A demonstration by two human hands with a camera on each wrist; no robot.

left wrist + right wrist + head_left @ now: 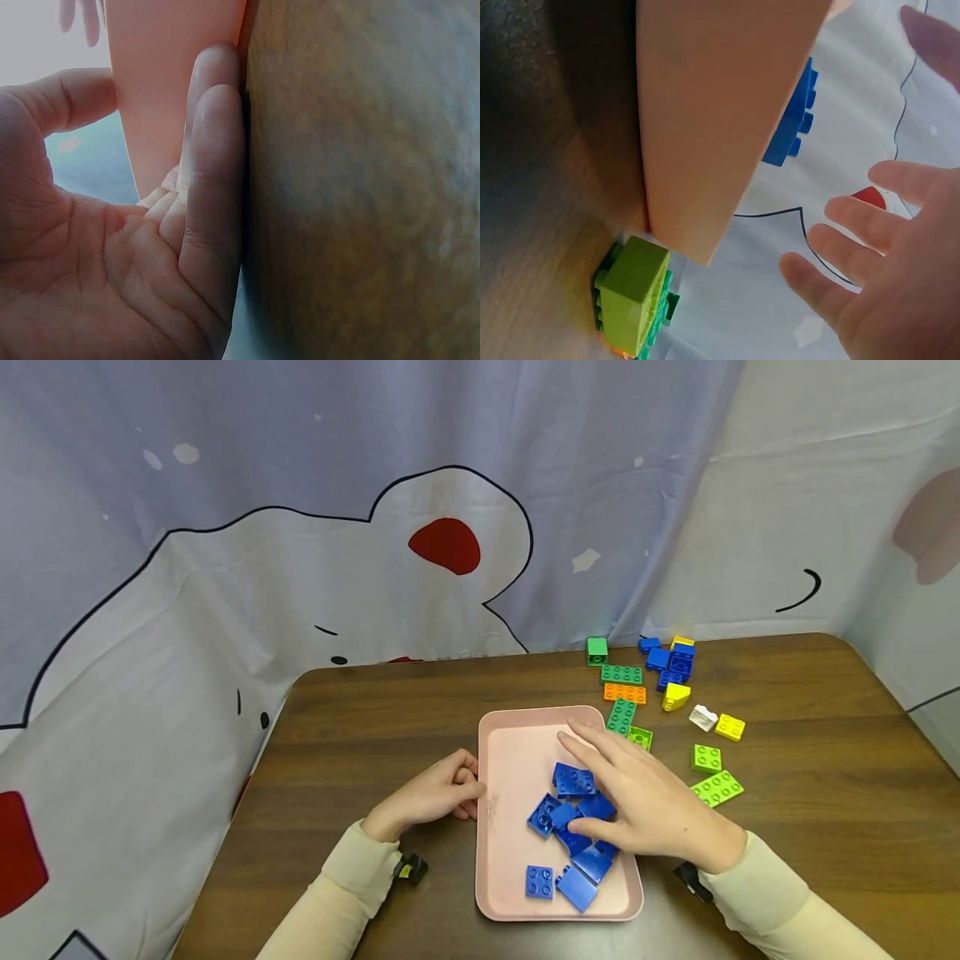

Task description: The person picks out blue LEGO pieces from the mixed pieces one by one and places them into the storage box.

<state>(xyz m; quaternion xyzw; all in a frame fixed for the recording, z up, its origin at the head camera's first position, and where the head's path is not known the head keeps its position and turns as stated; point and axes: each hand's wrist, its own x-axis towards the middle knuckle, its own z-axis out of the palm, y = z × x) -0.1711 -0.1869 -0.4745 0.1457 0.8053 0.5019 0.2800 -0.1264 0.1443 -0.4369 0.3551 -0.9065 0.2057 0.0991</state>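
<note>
A pink tray [510,727] lies on the table, holding several blue toy bricks [575,781] in its middle and lower right. At its left side my left hand [435,789] grips the wall, thumb at the rim; in the left wrist view the curled fingers [214,165] lie along the outer wall low by the tabletop. My right hand [637,793] hovers over the tray's right side with fingers spread and nothing held, hiding some bricks. In the right wrist view one blue brick [791,120] shows past the tray wall, apart from the fingers.
Right of the tray and behind it lie loose bricks: green [621,674], orange [625,693], light green [717,787], yellow [730,727], white [703,718] and a blue cluster [681,660]. A printed curtain [337,585] hangs behind the wooden table [375,710].
</note>
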